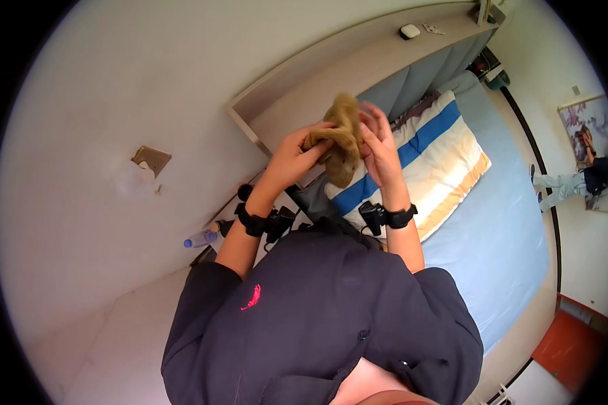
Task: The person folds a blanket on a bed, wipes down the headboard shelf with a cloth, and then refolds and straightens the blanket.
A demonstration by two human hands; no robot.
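Note:
A brown, fuzzy, soft thing [345, 128], like a plush toy or thick cloth, is held up in front of my chest. My left hand [300, 154] pinches a folded part of it between thumb and fingers. On its other side, my right hand [381, 145] touches the edge with the thumb. The upper fingers of that hand curve beside it and are smeared by motion. Both wrists carry black straps with small black devices. Whether it is a toy or a cloth, I cannot make out.
Beyond my right hand lies a striped pillow [446, 152] on a bed with a light blue sheet [503, 250]. The headboard shelf [304, 84] holds a small white case [409, 32]. A plastic bottle [200, 239] is at my left. A person [591, 177] appears at the far right.

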